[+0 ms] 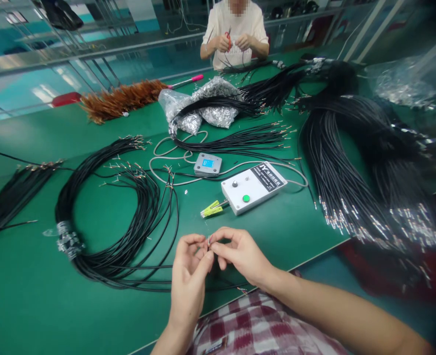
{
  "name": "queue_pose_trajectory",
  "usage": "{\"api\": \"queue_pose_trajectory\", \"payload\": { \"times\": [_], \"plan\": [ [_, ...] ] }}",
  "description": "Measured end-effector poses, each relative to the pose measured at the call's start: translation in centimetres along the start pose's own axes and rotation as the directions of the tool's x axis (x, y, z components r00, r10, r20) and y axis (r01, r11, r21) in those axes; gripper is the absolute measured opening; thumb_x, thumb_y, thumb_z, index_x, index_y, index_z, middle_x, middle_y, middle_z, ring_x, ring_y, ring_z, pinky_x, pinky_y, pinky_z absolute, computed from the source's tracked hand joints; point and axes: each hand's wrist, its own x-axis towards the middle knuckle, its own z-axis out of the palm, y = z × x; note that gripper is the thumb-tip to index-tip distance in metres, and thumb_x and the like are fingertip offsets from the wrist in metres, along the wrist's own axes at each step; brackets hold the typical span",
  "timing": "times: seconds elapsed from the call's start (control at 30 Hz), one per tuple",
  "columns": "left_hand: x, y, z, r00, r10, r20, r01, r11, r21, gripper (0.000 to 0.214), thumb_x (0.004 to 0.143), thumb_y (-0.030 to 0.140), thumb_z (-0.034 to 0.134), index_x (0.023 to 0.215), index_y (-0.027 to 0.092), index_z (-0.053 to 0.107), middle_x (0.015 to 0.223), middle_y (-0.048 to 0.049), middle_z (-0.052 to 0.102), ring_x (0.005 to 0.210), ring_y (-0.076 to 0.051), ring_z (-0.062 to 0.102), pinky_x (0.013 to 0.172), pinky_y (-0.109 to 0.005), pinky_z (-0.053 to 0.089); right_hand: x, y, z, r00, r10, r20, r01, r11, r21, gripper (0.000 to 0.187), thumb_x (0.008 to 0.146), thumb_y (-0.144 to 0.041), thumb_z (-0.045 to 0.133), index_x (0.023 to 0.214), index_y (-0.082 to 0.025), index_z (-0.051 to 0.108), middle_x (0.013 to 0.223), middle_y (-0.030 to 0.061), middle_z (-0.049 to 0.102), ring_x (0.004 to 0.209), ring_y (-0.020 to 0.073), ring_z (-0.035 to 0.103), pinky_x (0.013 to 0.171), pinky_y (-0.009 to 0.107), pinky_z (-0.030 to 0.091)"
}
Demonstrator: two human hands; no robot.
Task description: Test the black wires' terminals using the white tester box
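Near the front edge of the table, my left hand (192, 259) and my right hand (236, 249) meet, both pinching the stripped end of a black cable (208, 242). Thin light-coloured wire strands poke up between the fingertips; the rest of that cable is mostly hidden by the hands. Just beyond them sits a white box (254, 187) with a green button, a black knob and a yellow-green clip (211, 209) at its front. To the left lies a looped bundle of black cables (103, 264), tied with silvery wrapping (69, 241).
A small grey unit with a blue display (207, 164) stands behind the box. Farther back are plastic bags of silvery pieces (218, 101) and a brown duster (125, 100). Large black cable bundles (336, 162) cover the right side. Across the table a person (236, 37) holds red-handled scissors (228, 42).
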Motion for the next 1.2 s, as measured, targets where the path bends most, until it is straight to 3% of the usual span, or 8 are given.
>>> {"api": "queue_pose_trajectory", "payload": {
  "times": [0.17,0.3,0.5,0.6,0.7,0.87,1.1,1.2],
  "plan": [
    [0.3,0.5,0.2,0.998,0.046,0.052,-0.048,0.998,0.05,0.03,0.078,0.03,0.073,0.105,0.021,0.063,0.099,-0.003,0.058,0.066,-0.009,0.054,0.057,-0.02,0.045,0.1,0.2,0.1,0.994,-0.112,0.012,0.112,0.989,-0.095,0.018,0.076,-0.033,0.071,0.079,-0.015,0.067,0.088,0.0008,0.06,0.044,0.0031,0.053,0.043,0.019,0.044],
    [0.9,0.6,0.5,0.996,0.043,0.079,-0.053,0.991,0.123,0.016,0.08,0.03,0.072,0.092,0.019,0.069,0.096,-0.002,0.058,0.056,-0.005,0.05,0.05,-0.019,0.042,-0.1,0.3,-0.1,0.991,-0.134,0.031,0.137,0.973,-0.183,0.016,0.08,-0.03,0.068,0.075,-0.014,0.066,0.084,-0.0011,0.056,0.045,0.0024,0.055,0.042,0.016,0.045],
    [1.3,0.7,1.2,0.998,-0.066,-0.016,0.064,0.995,-0.075,0.021,0.075,0.031,0.076,0.084,0.015,0.065,0.066,0.0021,0.059,0.052,-0.009,0.055,0.05,-0.02,0.044,0.1,0.0,-0.7,0.989,-0.143,0.033,0.147,0.958,-0.245,0.012,0.082,-0.024,0.064,0.076,-0.014,0.067,0.081,-0.0012,0.055,0.051,0.005,0.06,0.046,0.016,0.049],
    [1.1,1.0,1.1,0.995,-0.093,-0.047,0.088,0.991,-0.103,0.026,0.071,0.031,0.079,0.083,0.014,0.065,0.064,0.0012,0.062,0.053,-0.01,0.058,0.052,-0.022,0.046,0.1,-0.2,-1.0,0.986,-0.16,0.037,0.164,0.933,-0.321,0.012,0.084,-0.021,0.061,0.081,-0.014,0.069,0.084,0.0002,0.057,0.054,0.0065,0.061,0.049,0.018,0.051],
    [1.0,1.2,0.9,0.991,-0.117,-0.063,0.111,0.989,-0.097,0.028,0.068,0.031,0.081,0.083,0.013,0.064,0.062,0.0007,0.063,0.053,-0.011,0.059,0.053,-0.022,0.046,0.0,-0.4,-1.2,0.98,-0.193,0.046,0.194,0.883,-0.428,0.012,0.086,-0.018,0.058,0.083,-0.016,0.069,0.087,0.0011,0.06,0.056,0.007,0.061,0.052,0.02,0.052],
    [0.7,1.1,0.9,0.989,-0.129,-0.068,0.124,0.99,-0.071,0.03,0.069,0.033,0.082,0.083,0.014,0.064,0.06,0.0007,0.063,0.053,-0.011,0.058,0.051,-0.021,0.045,-0.4,-0.9,-1.3,0.953,-0.292,0.084,0.278,0.723,-0.632,0.017,0.085,-0.01,0.056,0.084,-0.018,0.071,0.084,0.0012,0.063,0.058,0.0071,0.057,0.055,0.021,0.048],
    [0.6,0.8,1.0,0.984,-0.094,-0.149,0.071,0.986,-0.149,0.033,0.064,0.032,0.086,0.078,0.013,0.062,0.065,0.0039,0.057,0.053,-0.006,0.052,0.05,-0.017,0.039,-0.6,-1.2,-2.6,0.915,-0.388,0.106,0.347,0.626,-0.698,0.023,0.092,-0.014,0.051,0.106,-0.02,0.067,0.1,0.0039,0.065,0.063,0.0087,0.059,0.063,0.023,0.048],
    [0.7,0.7,0.8,0.984,-0.102,-0.144,0.078,0.984,-0.163,0.034,0.062,0.031,0.087,0.078,0.013,0.062,0.068,0.0035,0.057,0.053,-0.006,0.052,0.049,-0.018,0.039,-0.7,-1.7,-2.7,0.914,-0.376,0.149,0.355,0.57,-0.741,0.022,0.091,-0.018,0.054,0.111,-0.019,0.065,0.109,0.005,0.064,0.064,0.0081,0.06,0.064,0.024,0.048]
  ]
}}
